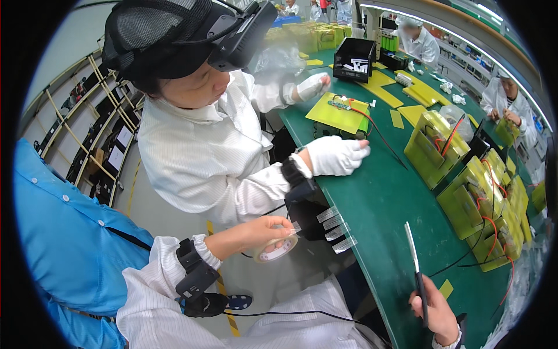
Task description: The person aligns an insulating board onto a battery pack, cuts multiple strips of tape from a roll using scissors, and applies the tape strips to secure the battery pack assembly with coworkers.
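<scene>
My left hand grips a roll of clear tape just off the table's edge, its fingers pinching a short loose end of tape. Several cut tape strips hang along the edge of the green table, to the right of that roll. Over the table at the lower right, my right hand is closed round the black handle of a pair of scissors. Its metal blades point away from me. A small yellow piece lies beside that hand.
A co-worker in white gloves sits at my left by a battery pack topped with a yellow board. Several yellow battery packs with red and black wires line the right. A black bin stands farther back on the green table.
</scene>
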`<state>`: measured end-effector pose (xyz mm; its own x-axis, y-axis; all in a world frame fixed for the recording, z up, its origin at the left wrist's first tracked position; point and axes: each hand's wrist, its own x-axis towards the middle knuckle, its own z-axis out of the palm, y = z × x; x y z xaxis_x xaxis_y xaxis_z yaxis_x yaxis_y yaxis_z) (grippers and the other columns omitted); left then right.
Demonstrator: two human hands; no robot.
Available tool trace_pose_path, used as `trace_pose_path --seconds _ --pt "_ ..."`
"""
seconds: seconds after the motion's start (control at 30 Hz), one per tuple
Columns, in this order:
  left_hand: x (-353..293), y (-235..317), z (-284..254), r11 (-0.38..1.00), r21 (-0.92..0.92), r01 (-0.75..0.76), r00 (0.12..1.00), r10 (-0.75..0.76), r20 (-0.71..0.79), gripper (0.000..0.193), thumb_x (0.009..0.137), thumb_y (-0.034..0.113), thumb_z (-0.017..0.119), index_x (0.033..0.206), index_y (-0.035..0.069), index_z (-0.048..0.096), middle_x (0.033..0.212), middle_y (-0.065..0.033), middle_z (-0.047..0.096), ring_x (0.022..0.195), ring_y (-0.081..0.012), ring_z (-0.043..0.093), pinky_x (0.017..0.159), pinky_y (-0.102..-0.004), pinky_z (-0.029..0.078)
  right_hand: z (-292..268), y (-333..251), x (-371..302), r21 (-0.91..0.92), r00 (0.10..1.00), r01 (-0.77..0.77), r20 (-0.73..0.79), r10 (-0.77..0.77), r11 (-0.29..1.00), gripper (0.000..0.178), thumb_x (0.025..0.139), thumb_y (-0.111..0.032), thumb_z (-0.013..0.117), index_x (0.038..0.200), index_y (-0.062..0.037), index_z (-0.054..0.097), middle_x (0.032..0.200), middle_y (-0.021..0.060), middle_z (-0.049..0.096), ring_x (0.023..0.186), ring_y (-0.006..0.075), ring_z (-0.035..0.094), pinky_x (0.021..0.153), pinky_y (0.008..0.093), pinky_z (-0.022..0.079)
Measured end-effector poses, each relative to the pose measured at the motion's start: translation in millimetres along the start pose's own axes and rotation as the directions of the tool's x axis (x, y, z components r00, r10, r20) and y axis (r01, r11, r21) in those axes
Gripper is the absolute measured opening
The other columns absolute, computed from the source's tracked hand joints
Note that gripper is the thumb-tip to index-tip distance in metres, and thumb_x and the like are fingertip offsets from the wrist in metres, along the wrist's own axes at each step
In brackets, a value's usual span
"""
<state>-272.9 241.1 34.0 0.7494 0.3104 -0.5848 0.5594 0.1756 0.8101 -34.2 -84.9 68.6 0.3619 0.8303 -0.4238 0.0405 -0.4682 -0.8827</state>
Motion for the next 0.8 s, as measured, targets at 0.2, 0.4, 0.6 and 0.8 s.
trace_pose_path --seconds 0.2,0.4,0.6,0.8 --pt "-7.8 5.2 7.1 1.000 0.024 0.016 1.000 -0.016 -0.022 0.020 0.091 0.025 0.047 0.099 0.007 0.051 0.070 0.0023 0.051 0.054 -0.0031 0.044 0.053 -0.0190 0.036 -0.9 1.0 5.1 -0.661 0.851 -0.043 -0.418 -0.319 0.749 0.070 0.066 -0.024 0.073 0.118 0.0092 0.040 0.089 0.0222 0.054 0.074 0.0353 0.053 0.068 0.0374 0.043" --pt "-4.8 4.3 9.9 0.999 -0.038 -0.022 0.999 0.023 0.033 0.018 0.091 0.023 0.048 0.097 0.007 0.053 0.070 0.0022 0.051 0.052 -0.0016 0.043 0.050 -0.0167 0.035 -8.9 13.6 4.3 -0.752 0.857 -0.105 -0.400 -0.324 0.651 0.067 0.067 -0.021 0.072 0.117 0.0114 0.040 0.089 0.0240 0.054 0.074 0.0371 0.055 0.064 0.0388 0.044" --pt "-4.9 -1.2 9.0 0.999 -0.045 -0.007 1.000 0.008 0.025 0.019 0.091 0.024 0.048 0.098 0.008 0.053 0.070 0.0024 0.051 0.052 -0.0014 0.043 0.049 -0.0170 0.035 -8.2 10.3 7.9 -0.749 0.857 -0.192 -0.443 -0.264 0.634 0.059 0.070 -0.013 0.063 0.117 0.0141 0.039 0.085 0.0261 0.054 0.071 0.0390 0.055 0.063 0.0419 0.044" --pt "-4.2 -9.9 8.6 0.999 -0.046 0.019 1.000 -0.019 0.009 0.018 0.091 0.023 0.047 0.099 0.008 0.053 0.070 0.0024 0.052 0.051 -0.0019 0.043 0.050 -0.0177 0.036 -3.6 18.3 17.7 -0.836 0.877 -0.173 -0.371 -0.305 0.521 0.061 0.071 -0.017 0.063 0.115 0.0161 0.039 0.078 0.0262 0.056 0.071 0.0385 0.056 0.063 0.0432 0.045"
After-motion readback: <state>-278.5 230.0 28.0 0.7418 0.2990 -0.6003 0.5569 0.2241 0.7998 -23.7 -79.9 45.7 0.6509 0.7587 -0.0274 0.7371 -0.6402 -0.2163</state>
